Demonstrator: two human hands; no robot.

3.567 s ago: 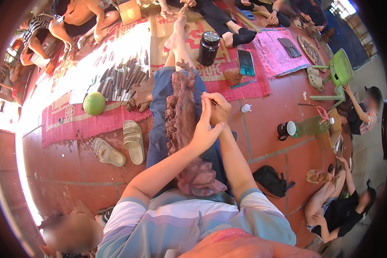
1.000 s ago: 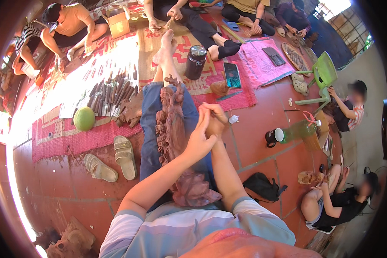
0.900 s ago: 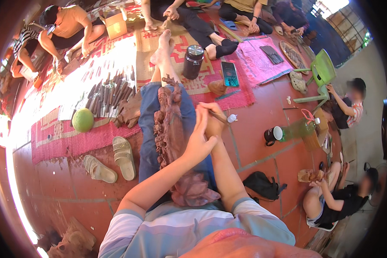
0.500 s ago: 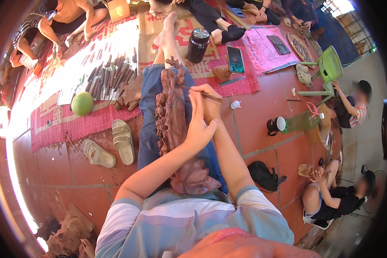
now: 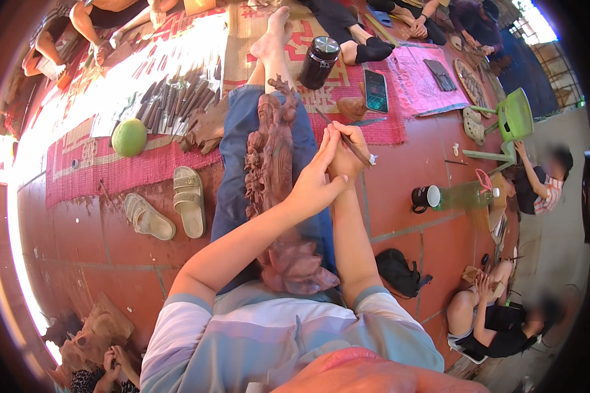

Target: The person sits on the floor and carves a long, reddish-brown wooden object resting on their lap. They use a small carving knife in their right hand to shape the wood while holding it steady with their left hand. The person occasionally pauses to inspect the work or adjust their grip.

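A reddish-brown wood carving (image 5: 278,147) of figures lies lengthwise over my lap, its broad base toward my waist and its thin branching top between my shins. My right hand (image 5: 349,164) is closed around a slim carving chisel (image 5: 357,152); its thin end points up and left, beside the carving and apart from it. Something small and whitish shows at the other end. My left hand (image 5: 316,178) leans against the right hand, fingers stretched out and together, thumb apart. Whether its fingertips also touch the chisel, I cannot tell.
Many carving tools (image 5: 177,101) lie on the mat by a green ball-like object (image 5: 129,137). Sandals (image 5: 190,202) are on the tiles to my left. A black jar (image 5: 319,62), a phone (image 5: 376,90), a mug (image 5: 425,198) and a green bottle (image 5: 462,198) stand or lie ahead and right. Other people sit around.
Both hands, together with the chisel, have moved right, away from the carving. The view has shifted slightly, and the carving stays on my lap.
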